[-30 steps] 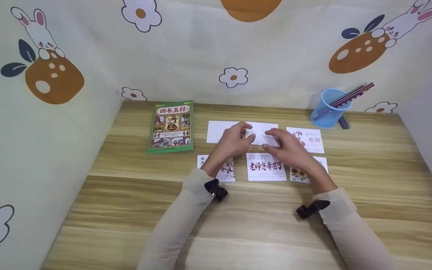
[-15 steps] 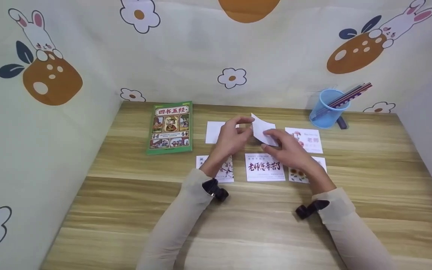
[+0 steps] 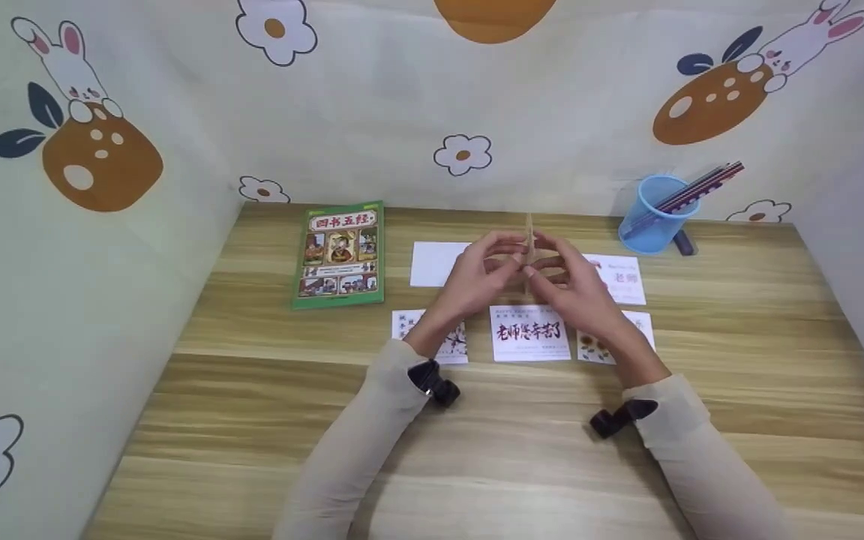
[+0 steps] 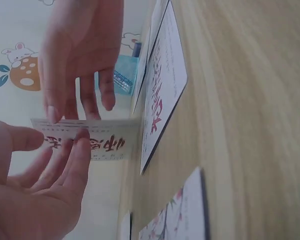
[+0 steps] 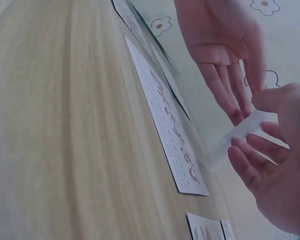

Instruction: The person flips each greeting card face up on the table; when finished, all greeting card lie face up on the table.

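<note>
White card stock is the thing in hand: a small white rectangular greeting card with red brush lettering (image 4: 87, 141) stands on edge in the air at the centre of the head view, seen there only as a thin upright sliver (image 3: 528, 244) above the wooden table (image 3: 477, 450). The left hand (image 3: 477, 276) pinches it from the left, thumb on one face and fingers (image 4: 70, 160) on the other. The right hand (image 3: 574, 289) pinches it from the right, and the right-wrist view shows its thumb and fingers (image 5: 262, 145) closed on the card's edge.

Judging by this, the card is mid-turn, lifted off the table and being flipped over.

Below the hands lie a white square card with dark red calligraphy (image 3: 529, 333), a white card with plum-blossom print (image 3: 443, 337) at lower left, and a white card with a sunflower print (image 3: 612, 341) at lower right. A blank white card (image 3: 436, 264) lies left of the hands and a white card with pink flowers and red characters (image 3: 623, 279) right of them.

The next move probably calls for laying the card flat in the open slot of the upper row, square with its neighbours and not overlapping them.
</note>
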`<state>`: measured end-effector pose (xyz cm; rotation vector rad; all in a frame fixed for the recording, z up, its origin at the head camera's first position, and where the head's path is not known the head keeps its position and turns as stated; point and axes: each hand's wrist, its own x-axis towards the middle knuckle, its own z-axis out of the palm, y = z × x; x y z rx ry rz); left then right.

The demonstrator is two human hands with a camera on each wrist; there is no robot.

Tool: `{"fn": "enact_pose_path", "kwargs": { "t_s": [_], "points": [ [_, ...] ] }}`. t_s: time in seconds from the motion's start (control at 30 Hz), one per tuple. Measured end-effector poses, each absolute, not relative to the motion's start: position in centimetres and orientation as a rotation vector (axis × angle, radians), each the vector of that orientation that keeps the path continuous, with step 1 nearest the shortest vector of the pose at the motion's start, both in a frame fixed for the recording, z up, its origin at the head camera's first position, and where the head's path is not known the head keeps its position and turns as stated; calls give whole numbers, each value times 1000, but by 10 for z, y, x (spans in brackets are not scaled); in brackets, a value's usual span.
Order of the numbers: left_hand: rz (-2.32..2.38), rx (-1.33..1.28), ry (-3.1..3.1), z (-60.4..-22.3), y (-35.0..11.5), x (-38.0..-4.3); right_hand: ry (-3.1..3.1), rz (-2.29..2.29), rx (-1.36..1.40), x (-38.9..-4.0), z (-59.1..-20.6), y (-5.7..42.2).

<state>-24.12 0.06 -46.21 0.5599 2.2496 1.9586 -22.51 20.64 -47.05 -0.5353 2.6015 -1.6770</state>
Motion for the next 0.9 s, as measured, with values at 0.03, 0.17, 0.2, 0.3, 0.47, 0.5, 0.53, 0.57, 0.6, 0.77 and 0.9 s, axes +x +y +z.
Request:
{"fn": "enact_pose_path", "kwargs": {
  "t_s": [0.03, 0.17, 0.2, 0.3, 0.47, 0.5, 0.53, 0.57, 0.6, 0.77, 0.9],
  "points": [
    [1916, 598, 2274, -463, 1, -241, 2585, -1714, -543, -225, -470, 206],
    [1719, 661, 2344, -465, 1, -240, 2577, -1792, -572, -226, -470, 207],
    [1658, 673, 2373, -466, 0, -240, 2602, -1780, -570, -226, -470, 207],
    [1454, 738, 2452, -469, -3, -241, 2728, -1683, -528, -227, -470, 209],
    [1128, 896, 2514, -468, -8, -240, 2954, -1372, -391, -228, -469, 215],
    [1075, 912, 2514, -468, -9, -240, 2977, -1306, -370, -228, -468, 216],
    [1021, 917, 2513, -466, -9, -239, 2993, -1241, -345, -228, -468, 217],
    [968, 914, 2511, -465, -10, -238, 3003, -1179, -320, -227, -468, 218],
    [919, 908, 2512, -465, -10, -238, 3008, -1118, -296, -227, -468, 219],
    [735, 842, 2537, -464, -11, -234, 2990, -914, -269, -224, -470, 222],
    [637, 823, 2557, -463, -11, -231, 2953, -882, -290, -222, -471, 222]
  ]
}}
